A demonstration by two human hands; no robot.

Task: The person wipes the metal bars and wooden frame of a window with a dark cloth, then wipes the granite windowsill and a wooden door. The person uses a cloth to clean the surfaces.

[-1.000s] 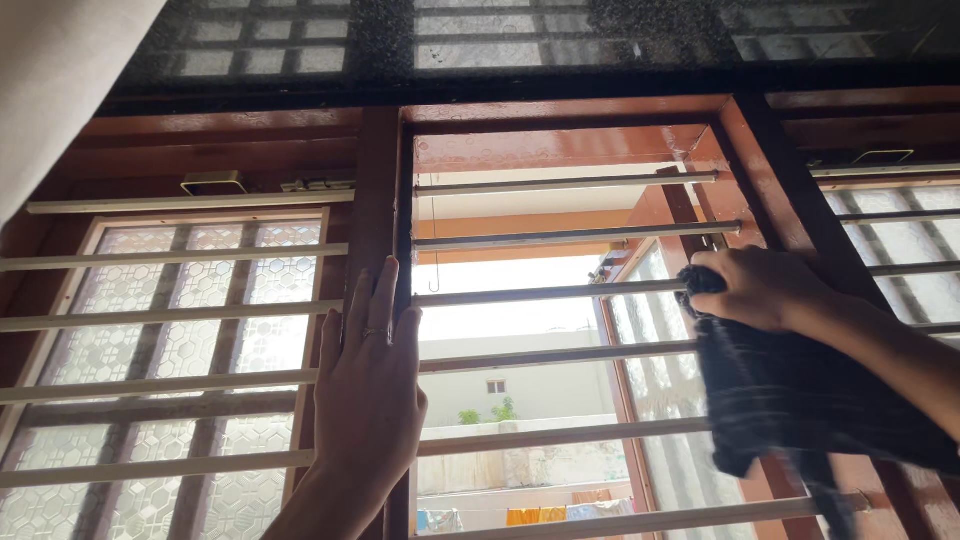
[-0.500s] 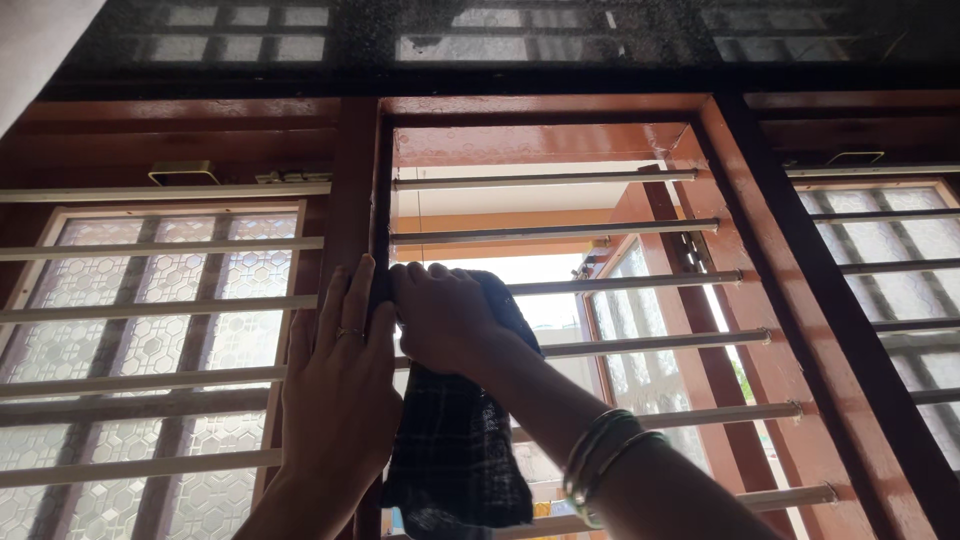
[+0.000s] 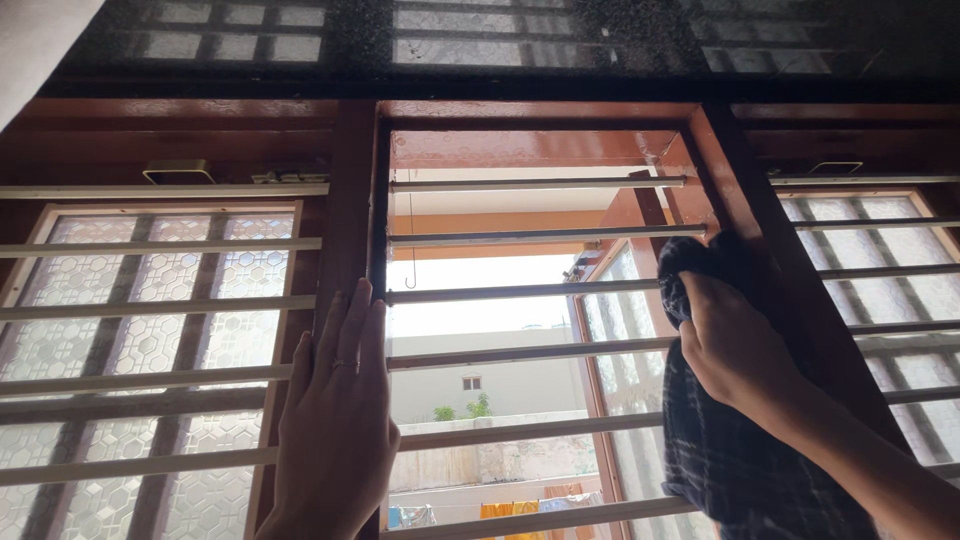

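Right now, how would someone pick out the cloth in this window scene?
Find the open middle window with horizontal bars. At its right edge, the right hand presses a dark checked cloth against the wooden post. It is the only fabric there, hanging below the hand.

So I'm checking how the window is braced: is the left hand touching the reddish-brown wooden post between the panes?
Touching. The head view shows the left hand laid flat, fingers up, against the reddish-brown wooden post, with no gap visible.
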